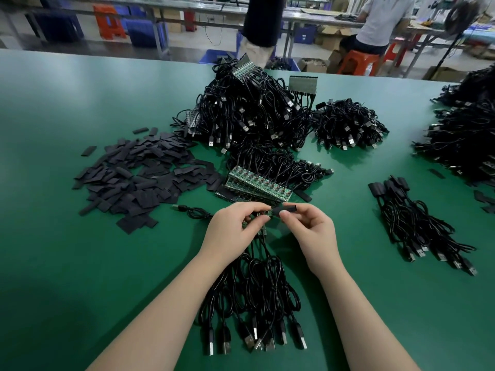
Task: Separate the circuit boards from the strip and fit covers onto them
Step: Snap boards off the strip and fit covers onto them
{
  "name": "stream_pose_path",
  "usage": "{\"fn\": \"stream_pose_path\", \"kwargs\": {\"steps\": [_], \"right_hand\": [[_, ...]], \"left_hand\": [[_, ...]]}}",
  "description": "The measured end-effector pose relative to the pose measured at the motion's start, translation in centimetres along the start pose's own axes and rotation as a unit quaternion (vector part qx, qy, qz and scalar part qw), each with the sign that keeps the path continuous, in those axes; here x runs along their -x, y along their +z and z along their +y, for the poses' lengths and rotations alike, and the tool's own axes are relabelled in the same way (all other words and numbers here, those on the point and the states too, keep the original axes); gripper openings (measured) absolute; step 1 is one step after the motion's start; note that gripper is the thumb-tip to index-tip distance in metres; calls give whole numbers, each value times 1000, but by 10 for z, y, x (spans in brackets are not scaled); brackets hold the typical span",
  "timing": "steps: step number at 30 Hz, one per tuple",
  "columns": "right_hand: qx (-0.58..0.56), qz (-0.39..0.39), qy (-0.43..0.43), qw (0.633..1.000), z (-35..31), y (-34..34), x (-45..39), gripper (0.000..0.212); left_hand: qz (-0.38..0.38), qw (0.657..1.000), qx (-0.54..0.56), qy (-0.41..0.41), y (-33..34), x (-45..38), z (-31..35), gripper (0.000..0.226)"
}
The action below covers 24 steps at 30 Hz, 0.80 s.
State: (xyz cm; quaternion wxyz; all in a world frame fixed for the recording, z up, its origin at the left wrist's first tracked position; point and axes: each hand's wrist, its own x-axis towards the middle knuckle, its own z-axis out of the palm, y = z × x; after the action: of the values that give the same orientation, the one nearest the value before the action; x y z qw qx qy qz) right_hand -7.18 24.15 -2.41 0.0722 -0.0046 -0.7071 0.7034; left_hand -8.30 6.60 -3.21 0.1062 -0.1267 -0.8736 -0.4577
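The tabletop (pixel 80 263) is a plain deep green with a soft sheen. Left of the big cable heap (pixel 249 113), which is black with silver plug ends, lies a pile of covers (pixel 139 178) in matt charcoal black. Just in front of that heap, the board strips (pixel 257 186) are green, dotted with small dark and reddish parts. The cover (pixel 288 209) nearest the strips is black. The cables (pixel 254 298) further out from the heap are glossy black with silver-tipped plugs. Behind the heap stand orange-red stools (pixel 359 61) and blue bins (pixel 144 30).
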Motion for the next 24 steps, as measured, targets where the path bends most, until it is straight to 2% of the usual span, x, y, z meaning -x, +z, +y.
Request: {"fn": "stream_pose_path", "kwargs": {"steps": [11, 17, 24], "right_hand": [[1, -14, 1, 1000, -3, -3, 3, 13], [-5, -23, -5, 1000, -3, -2, 2, 22], [0, -45, -3, 999, -1, -2, 1, 19]], "left_hand": [[1, 1000, 13, 4, 0, 0, -1, 22], [-3, 1000, 16, 6, -1, 0, 0, 22], [-4, 1000, 16, 3, 0, 0, 0, 23]]}}
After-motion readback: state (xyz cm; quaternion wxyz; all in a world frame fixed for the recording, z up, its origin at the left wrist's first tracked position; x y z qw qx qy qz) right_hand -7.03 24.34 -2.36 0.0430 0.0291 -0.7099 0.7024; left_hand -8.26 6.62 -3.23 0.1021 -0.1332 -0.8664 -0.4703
